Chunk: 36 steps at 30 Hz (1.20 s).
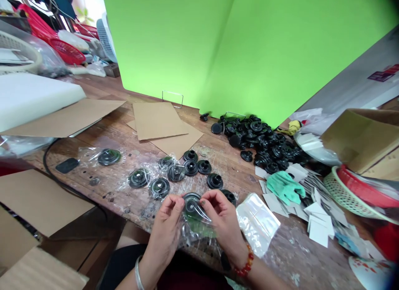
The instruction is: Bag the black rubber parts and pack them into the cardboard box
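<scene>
Between my two hands is a black round stepped disc (191, 206) inside a clear plastic bag (199, 226). My left hand (168, 223) pinches the bag's left upper side between thumb and fingers. At the right upper side, my right hand (223, 221) has its thumb and forefinger closed on the bag. Just beyond the hands lie several bare black discs (215, 181) with a raised knob. Left of them are several discs in clear bags (139, 177). A stack of flat clear bags (258, 223) lies beside my right hand.
A heap of black discs (262, 140) lies by the green boards (174, 44). White cards (318, 223), a green cloth (285, 188) and a basket (346, 194) are at right. Cardboard sheets (158, 120) lie at the back; an open carton (40, 202) is at left.
</scene>
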### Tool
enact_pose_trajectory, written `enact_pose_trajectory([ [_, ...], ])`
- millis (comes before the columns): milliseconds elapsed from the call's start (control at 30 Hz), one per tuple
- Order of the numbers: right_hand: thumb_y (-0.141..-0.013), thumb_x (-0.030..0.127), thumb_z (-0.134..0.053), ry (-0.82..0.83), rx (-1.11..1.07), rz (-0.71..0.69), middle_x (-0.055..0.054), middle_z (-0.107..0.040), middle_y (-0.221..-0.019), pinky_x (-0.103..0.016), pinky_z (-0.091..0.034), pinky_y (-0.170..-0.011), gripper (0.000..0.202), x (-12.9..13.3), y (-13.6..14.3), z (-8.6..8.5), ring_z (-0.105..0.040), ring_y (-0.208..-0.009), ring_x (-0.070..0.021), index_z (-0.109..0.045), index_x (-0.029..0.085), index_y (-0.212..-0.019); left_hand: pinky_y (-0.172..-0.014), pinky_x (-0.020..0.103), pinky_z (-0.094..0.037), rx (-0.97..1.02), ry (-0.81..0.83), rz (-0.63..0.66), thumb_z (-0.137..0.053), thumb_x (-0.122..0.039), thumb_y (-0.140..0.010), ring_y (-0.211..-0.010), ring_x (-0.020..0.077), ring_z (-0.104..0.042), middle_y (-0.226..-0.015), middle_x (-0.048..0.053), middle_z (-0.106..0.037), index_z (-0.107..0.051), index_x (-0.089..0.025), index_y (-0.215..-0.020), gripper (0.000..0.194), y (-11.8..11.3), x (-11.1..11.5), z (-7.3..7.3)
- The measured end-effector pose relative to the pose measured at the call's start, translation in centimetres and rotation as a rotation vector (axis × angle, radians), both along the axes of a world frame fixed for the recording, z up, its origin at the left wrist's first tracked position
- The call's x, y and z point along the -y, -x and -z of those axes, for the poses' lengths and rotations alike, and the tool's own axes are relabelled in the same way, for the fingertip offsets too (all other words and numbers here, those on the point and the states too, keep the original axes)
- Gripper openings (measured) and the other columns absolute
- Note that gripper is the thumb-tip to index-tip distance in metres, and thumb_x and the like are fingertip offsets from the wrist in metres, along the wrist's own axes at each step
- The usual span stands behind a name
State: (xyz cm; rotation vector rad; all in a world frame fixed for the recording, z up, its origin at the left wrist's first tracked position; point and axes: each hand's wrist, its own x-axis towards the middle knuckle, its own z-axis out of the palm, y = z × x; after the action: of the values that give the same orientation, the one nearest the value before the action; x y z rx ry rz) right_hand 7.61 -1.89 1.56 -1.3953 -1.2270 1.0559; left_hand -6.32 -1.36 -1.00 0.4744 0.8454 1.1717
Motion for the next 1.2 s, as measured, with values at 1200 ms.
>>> enact_pose_trajectory([
  [1200,-0.089,0.026,-0.059,-0.153,1.019,0.072,-0.009,-0.058,-0.089,-0.038,-0.043,-0.078,0.015,5.1,-15.6,2.8,-0.051,-0.086,-0.0227,-0.071,0.017,-0.092,-0.1,0.057,-0.032,-1.676,-0.834,-0.404,-0.061,-0.039,-0.082,-0.119,0.0408,-0.043,-0.123,0.023,-0.047,-0.061,-0.013,-0.112,0.04,2.3,-5.4,-1.2],
])
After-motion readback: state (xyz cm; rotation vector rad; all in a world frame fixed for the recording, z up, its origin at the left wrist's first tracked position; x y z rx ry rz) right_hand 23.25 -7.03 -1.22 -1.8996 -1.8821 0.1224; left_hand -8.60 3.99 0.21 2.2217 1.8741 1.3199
